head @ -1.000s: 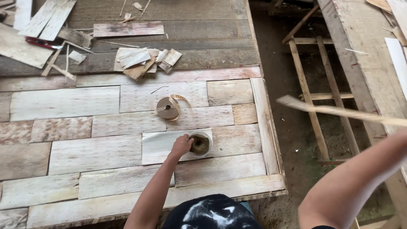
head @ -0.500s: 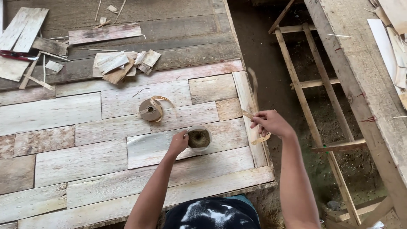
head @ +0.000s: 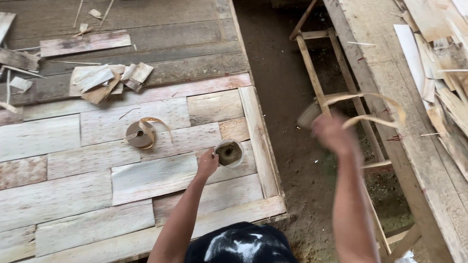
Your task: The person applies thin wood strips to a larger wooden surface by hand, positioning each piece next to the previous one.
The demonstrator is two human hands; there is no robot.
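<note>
Left hand [head: 207,163] grips the small round pot [head: 229,153]; blurred right hand [head: 331,131] pinches a curling tan strip [head: 375,119] that could snap.

Pale, rough matt veneer sheets [head: 146,178] on weathered planks [head: 161,48]; papery tan tape roll [head: 139,134]

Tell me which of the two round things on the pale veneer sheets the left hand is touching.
The left hand touches the small round container of dark stuff, near the sheets' right edge. The tan tape roll lies apart, untouched.
</note>
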